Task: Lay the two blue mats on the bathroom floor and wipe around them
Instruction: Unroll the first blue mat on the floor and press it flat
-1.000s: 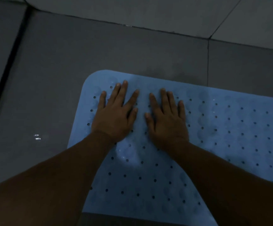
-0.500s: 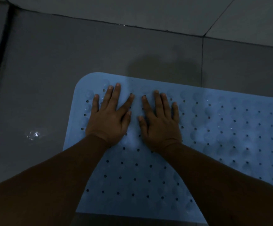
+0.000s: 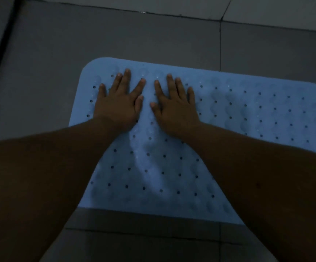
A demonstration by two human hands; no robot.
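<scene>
A light blue mat (image 3: pixel 247 118) dotted with small holes lies flat on the grey tiled floor and runs off the right edge of the view. My left hand (image 3: pixel 119 104) presses palm down on its far left part, fingers straight and spread. My right hand (image 3: pixel 174 108) lies flat beside it, a small gap between the thumbs. Both forearms cover part of the mat's near side. Only this one mat is in view.
Grey floor tiles (image 3: pixel 127 35) with dark grout lines surround the mat. A dark strip (image 3: pixel 0 52) runs along the left edge. A lighter wall base (image 3: pixel 266 10) crosses the top. Bare floor shows left of and behind the mat.
Both hands stay flat on the mat, having slid slightly toward its far edge. The view has tilted down, so the mat's near edge and the floor below it now show.
</scene>
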